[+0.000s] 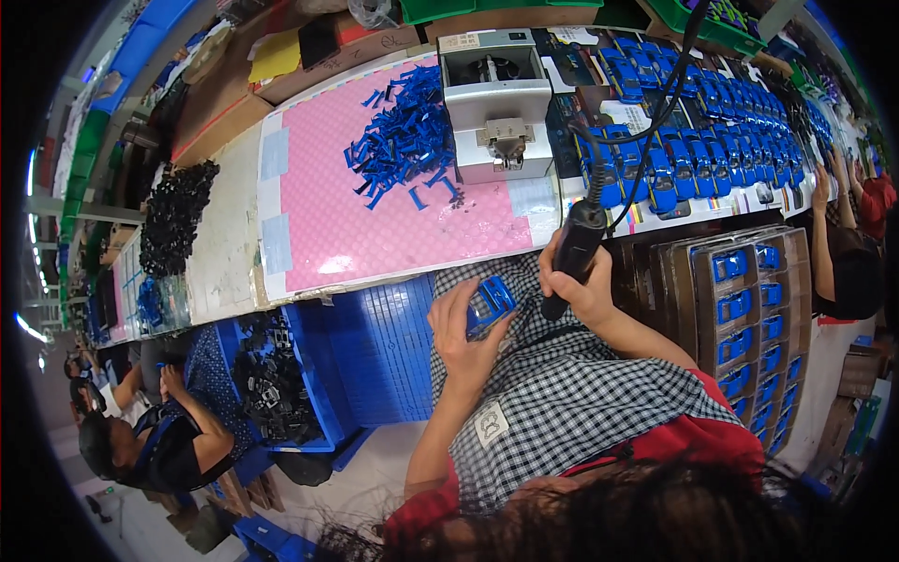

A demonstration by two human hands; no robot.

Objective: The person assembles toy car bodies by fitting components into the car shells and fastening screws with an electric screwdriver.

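My left hand (463,328) is closed around a blue toy car body (493,302), held over my checked apron just off the table edge. In my right hand (588,286) is a black corded electric screwdriver (579,245); its cord runs up from the top end, and its lower end points down toward my lap. The screwdriver and the car body are apart. Ahead of my hands, a heap of small blue plastic parts (403,131) lies on the pink mat (346,248). Right of that heap stands a grey metal machine (501,108).
Rows of blue toy cars (688,159) fill the table at the right. Beside my right arm, a stacked tray (749,318) holds more car bodies. On the left are a blue bin (318,393) of black parts and a pile of black parts (178,215). Co-workers sit on both sides.
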